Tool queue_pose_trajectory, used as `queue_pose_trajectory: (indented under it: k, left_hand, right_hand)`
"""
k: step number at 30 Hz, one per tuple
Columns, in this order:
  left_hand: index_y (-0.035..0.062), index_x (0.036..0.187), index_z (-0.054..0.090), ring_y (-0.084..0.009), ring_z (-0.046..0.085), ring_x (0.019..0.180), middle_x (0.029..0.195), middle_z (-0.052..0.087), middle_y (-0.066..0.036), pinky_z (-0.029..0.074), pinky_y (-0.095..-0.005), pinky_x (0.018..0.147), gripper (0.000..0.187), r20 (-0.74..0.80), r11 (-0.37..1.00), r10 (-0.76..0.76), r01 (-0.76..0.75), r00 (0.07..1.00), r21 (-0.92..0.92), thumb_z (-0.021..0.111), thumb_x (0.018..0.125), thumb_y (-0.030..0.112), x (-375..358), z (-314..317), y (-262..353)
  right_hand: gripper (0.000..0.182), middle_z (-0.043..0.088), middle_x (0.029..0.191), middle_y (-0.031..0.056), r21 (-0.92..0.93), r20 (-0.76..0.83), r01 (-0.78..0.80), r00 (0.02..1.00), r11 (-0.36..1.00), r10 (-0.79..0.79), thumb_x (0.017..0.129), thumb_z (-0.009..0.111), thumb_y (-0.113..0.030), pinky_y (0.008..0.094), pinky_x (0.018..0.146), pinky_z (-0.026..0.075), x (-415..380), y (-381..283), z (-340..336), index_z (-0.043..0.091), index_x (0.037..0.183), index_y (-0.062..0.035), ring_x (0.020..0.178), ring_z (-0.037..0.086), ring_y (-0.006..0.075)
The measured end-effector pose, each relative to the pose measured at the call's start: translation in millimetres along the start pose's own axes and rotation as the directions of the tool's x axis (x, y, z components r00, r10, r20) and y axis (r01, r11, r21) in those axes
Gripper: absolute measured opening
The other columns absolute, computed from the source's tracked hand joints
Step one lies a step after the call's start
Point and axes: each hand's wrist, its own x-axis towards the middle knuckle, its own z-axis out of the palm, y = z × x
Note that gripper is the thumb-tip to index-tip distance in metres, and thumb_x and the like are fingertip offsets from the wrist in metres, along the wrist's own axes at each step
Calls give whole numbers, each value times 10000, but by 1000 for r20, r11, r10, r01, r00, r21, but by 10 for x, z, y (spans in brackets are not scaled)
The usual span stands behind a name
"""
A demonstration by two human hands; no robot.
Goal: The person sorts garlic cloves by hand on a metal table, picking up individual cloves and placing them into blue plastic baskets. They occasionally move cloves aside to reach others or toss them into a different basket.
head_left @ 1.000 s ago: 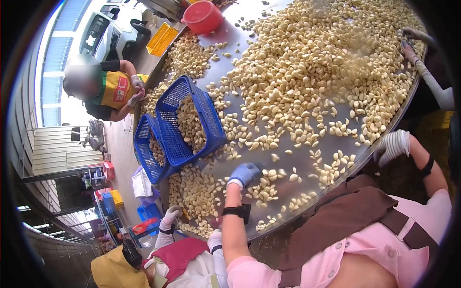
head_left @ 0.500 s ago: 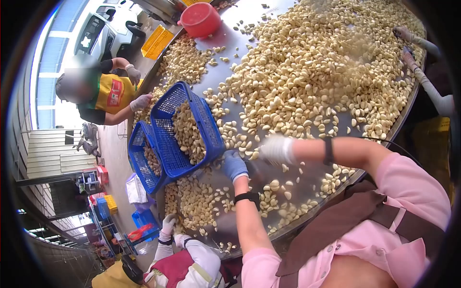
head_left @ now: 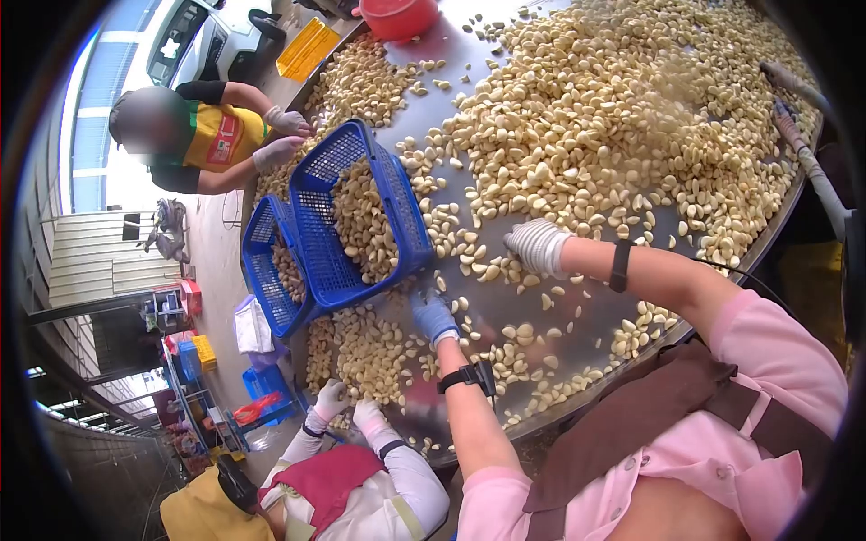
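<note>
My left hand (head_left: 434, 316), in a blue glove, rests low over the metal table beside the larger blue basket (head_left: 410, 243). Its fingers are slightly apart, with a few loose cloves around the fingertips. My right hand (head_left: 539, 246), in a white striped glove, is on the table at the lower edge of the big pile of pale garlic cloves (head_left: 577, 162). Its fingers are bent together, and whatever they may hold is hidden. Inside the larger basket lies a heap of cloves (head_left: 363, 221). A smaller blue basket (head_left: 262, 275) with darker cloves sits against its left side.
A co-worker in a yellow apron (head_left: 212, 140) works at the far left. Another person's gloved hands (head_left: 347, 406) sort cloves at the bottom. Someone's sleeved arms (head_left: 803, 135) reach in from the right. A red tub (head_left: 395, 16) stands at the table's top edge.
My right hand, blurred before, has moved slightly up and is now sharper. My left hand has shifted a little down from the basket's corner. The view has tilted slightly.
</note>
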Motion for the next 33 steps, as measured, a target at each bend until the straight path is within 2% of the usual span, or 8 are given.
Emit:
queue_pose_trajectory:
  k: [8,12,17,19,22,23,26,33]
  left_hand:
    - [85,1119,587,-255,659,774,935,654,-175,499,-381,670,263,154,592,164,-223,974,774,575,870,168,-108,170,62]
    - [57,930,563,-204,608,582,724,642,-85,495,-366,550,147,103,779,87,-132,991,613,563,888,198,-121,79,-129]
    - [84,914,551,-85,479,483,690,574,-27,342,-228,366,210,310,907,-336,394,889,-148,580,879,289,-247,-108,-114]
    - [80,860,540,-85,456,481,681,563,-25,294,-196,366,249,188,770,-379,421,906,-479,557,885,327,10,-280,-170]
    - [31,844,561,-115,493,490,705,581,-71,351,-256,378,185,-58,906,-349,321,935,-277,500,866,204,383,-481,-83]
    - [4,890,577,-145,540,539,739,612,-91,411,-288,450,210,-110,989,39,-23,993,143,511,863,203,631,-546,-359]
    - [-21,1041,603,-264,657,762,899,689,-157,499,-360,723,299,15,701,69,-59,997,711,570,833,191,394,-433,-71]
    - [14,1057,590,-361,633,957,1028,659,-209,477,-416,837,359,45,549,133,-112,990,828,671,782,232,-26,-378,13]
  right_hand:
    - [275,636,887,183,153,-55,-76,995,985,85,779,619,-138,422,738,516,-400,74,41,607,1024,-15,838,645,350]
    - [207,657,873,186,247,-289,-168,927,954,238,828,570,-119,427,738,510,-458,595,-351,597,1017,-41,834,643,353]
    - [206,655,907,174,98,-515,-298,801,950,305,842,565,-105,412,752,519,-271,1600,-515,610,1042,-81,805,639,327]
    - [296,642,873,193,450,127,-679,692,580,711,900,460,-276,406,727,523,-263,1521,-524,626,1005,-53,730,635,327]
    - [276,660,863,210,8,114,-318,942,948,316,903,486,-256,382,723,538,-552,1315,-147,632,1028,-57,722,648,299]
    - [177,660,827,213,56,-213,-250,943,967,256,849,577,-149,394,708,531,-685,1105,-19,640,971,-38,730,651,328]
    - [142,649,765,215,79,-35,-217,975,973,220,822,608,-131,431,679,500,-834,887,15,632,864,2,754,645,371]
    - [279,642,754,217,-9,84,-299,951,954,299,861,568,-274,432,682,501,-1135,921,-96,652,841,-9,748,640,378]
